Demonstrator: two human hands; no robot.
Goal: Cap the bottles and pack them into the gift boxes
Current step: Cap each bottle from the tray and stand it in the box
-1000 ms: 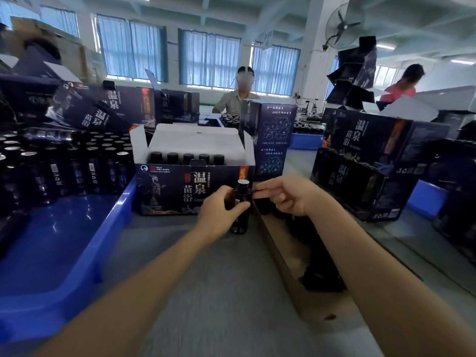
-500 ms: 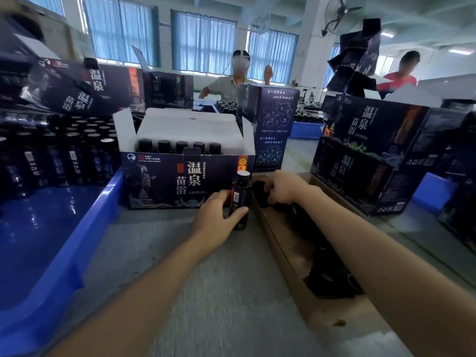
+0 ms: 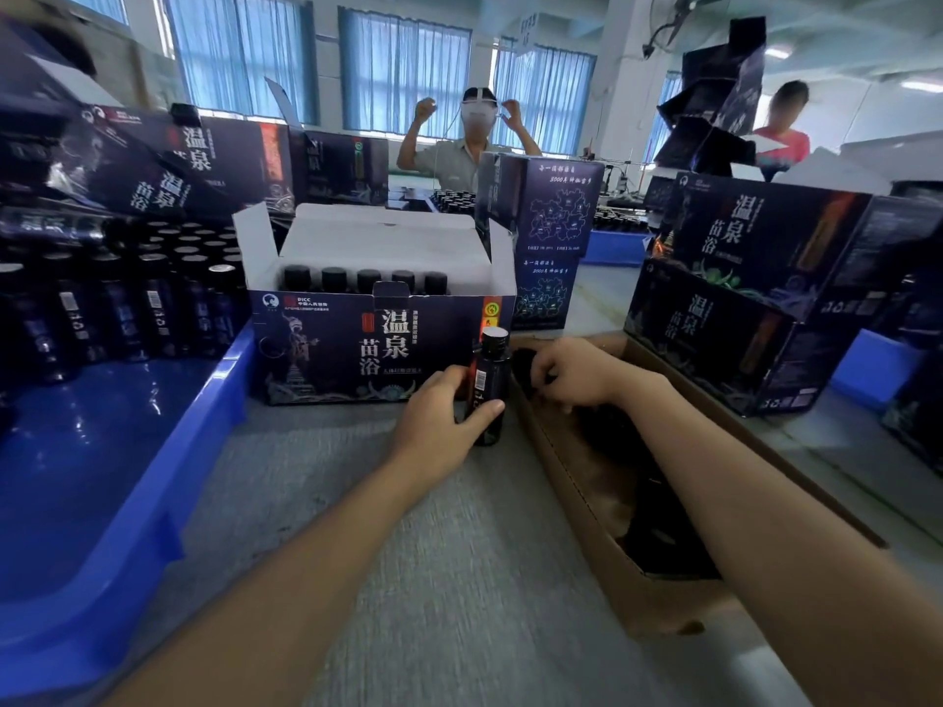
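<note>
A dark bottle point(image 3: 491, 387) with a black cap stands on the grey table, just in front of the right corner of the open gift box point(image 3: 357, 349). My left hand point(image 3: 444, 415) grips its lower body. A row of capped bottles point(image 3: 365, 280) stands inside that gift box, whose white flaps are raised. To the right, my right hand point(image 3: 574, 372) reaches into the far end of a brown cardboard tray point(image 3: 571, 482). Its fingers curl into a pile of black caps point(image 3: 658, 523), pinching one at the far end.
A blue crate point(image 3: 153, 502) on the left holds several dark bottles point(image 3: 127, 298) at its far side. Closed gift boxes point(image 3: 755, 298) are stacked at right, and more are piled behind and at left. Two people stand across the table.
My right hand left the top of the bottle and dropped right into the cardboard tray of caps. My left hand keeps its grip on the bottle, which stays in place.
</note>
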